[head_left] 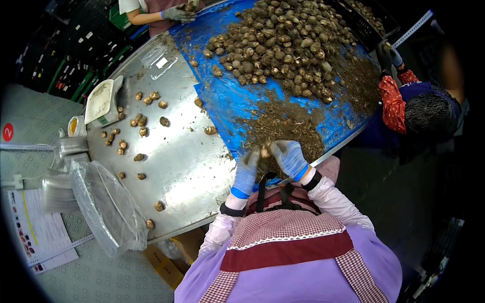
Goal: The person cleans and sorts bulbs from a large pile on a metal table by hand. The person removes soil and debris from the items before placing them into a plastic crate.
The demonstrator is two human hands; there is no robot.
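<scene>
Both my hands wear blue-grey work gloves and meet over the near edge of the table, above a patch of loose soil (283,123). Between them is a small brown taro (265,151) with a pale end. My right hand (288,155) pinches it from the right with closed fingers. My left hand (247,169) is curled against its left side; its fingertips are partly hidden. Beyond, a big heap of soil-covered taros (283,43) lies on a blue plastic sheet (220,111).
Loose taros (142,121) are scattered over the bare metal tabletop (177,171). A white scale (102,103), stacked clear trays (58,192) and a clear plastic bag (103,207) line the left side. Co-workers' gloved hands (179,13) show at the far edge and right. Black crates (76,45) stand far left.
</scene>
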